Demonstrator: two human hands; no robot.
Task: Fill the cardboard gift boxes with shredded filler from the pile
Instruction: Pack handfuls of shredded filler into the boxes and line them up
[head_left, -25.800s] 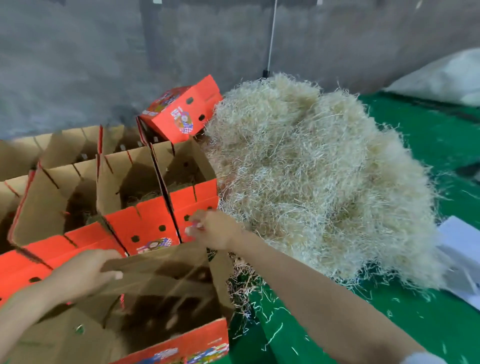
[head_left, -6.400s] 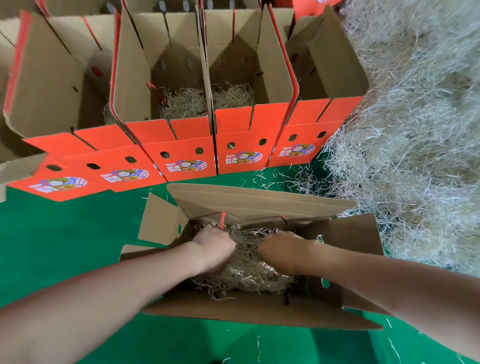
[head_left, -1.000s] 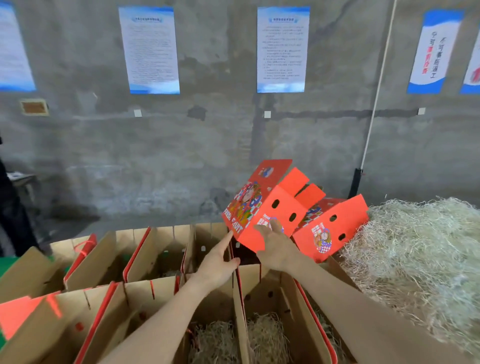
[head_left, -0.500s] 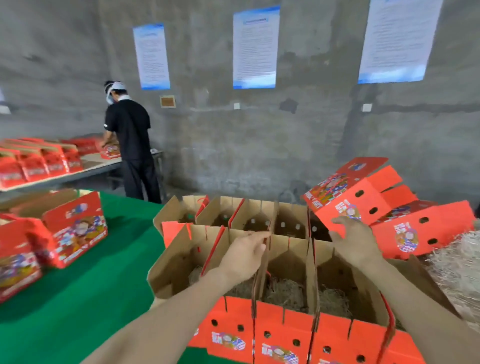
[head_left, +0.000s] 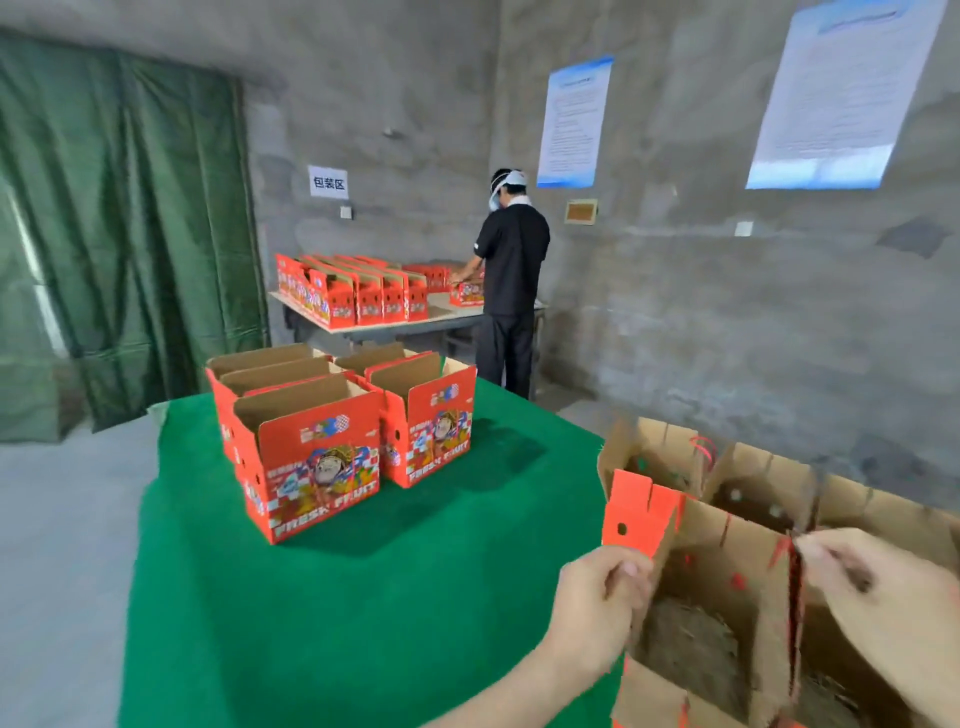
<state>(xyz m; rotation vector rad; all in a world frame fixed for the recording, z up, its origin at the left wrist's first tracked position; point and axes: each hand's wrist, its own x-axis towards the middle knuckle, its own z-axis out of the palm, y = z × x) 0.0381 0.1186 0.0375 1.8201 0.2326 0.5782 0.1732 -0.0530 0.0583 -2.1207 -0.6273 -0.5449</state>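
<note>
At the near right corner of the green-covered table (head_left: 363, 623), the person's left hand (head_left: 597, 605) is curling round the left wall of an open box (head_left: 727, 545), just under its upright orange flap (head_left: 641, 514). The right hand (head_left: 878, 592) is pinching the red-edged top of that box's right wall, though blur is hiding the fingers' exact lie. Shredded filler (head_left: 685, 652) is lying in the bottom of the box between the two hands. More open brown boxes (head_left: 758, 483) are crowding right behind it. Further along the table, a cluster of printed orange boxes (head_left: 311, 462) is standing upright, well apart from the hands. Across the room a person in black (head_left: 511, 260) is standing at a far table (head_left: 447, 317) loaded with boxes, beside a green curtain (head_left: 119, 234).
</note>
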